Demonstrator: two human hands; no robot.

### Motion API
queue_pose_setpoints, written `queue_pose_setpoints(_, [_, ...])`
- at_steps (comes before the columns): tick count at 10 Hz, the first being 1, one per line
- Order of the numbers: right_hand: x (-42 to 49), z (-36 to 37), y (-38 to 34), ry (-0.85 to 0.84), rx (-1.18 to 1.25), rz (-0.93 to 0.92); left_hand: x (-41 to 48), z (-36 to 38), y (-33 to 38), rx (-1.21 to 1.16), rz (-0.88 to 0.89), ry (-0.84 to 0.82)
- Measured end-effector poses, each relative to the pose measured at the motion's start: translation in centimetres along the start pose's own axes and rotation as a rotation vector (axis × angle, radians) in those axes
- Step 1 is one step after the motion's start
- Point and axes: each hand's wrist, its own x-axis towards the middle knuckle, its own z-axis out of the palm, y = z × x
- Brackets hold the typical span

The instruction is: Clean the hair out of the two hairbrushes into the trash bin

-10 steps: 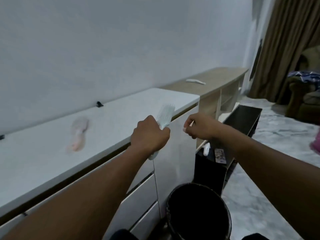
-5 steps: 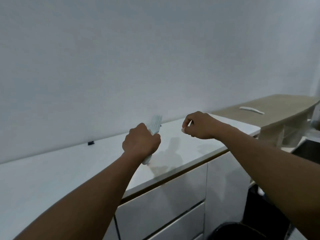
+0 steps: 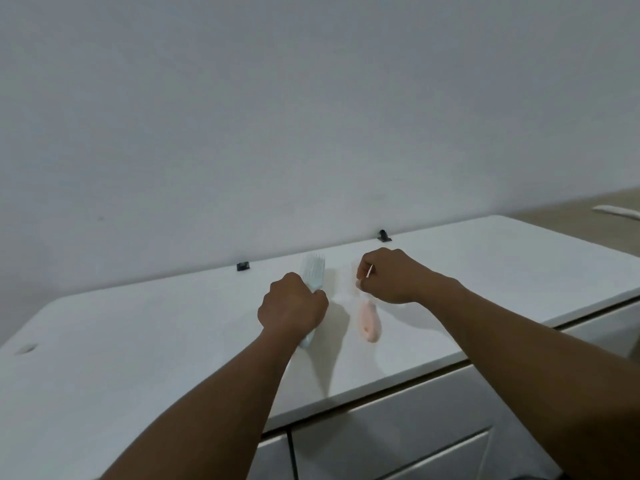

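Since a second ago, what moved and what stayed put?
The left hand carried the pale blue plastic hairbrush from above the bin over the white cabinet top, beside the pink hairbrush. The right hand followed, above the pink one. Unchanged: left grip on the brush, right fingers pinched shut.
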Motion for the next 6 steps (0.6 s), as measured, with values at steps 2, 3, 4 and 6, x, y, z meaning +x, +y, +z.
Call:
queue_pose_setpoints(2, [1.7, 2.1, 0.8, -0.029, 0.001, -0.005, 0.9, 1.8, -0.5, 0.046, -0.009, -0.022])
queue_pose_setpoints(3, [1.7, 2.4, 1.1, -0.021, 0.007, -0.010, 1.1, 1.9, -0.3, 0.065, -0.004, -0.033])
queue_pose_setpoints(4, [1.1, 2.0, 0.9, -0.033, 0.003, -0.012, 1.1, 1.5, -0.1, 0.062, -0.024, -0.071])
queue_pose_setpoints(6, [-0.9, -1.2, -0.4, -0.005, -0.035, -0.018, 0.3, -0.7, 1.1, 0.053, -0.023, -0.051])
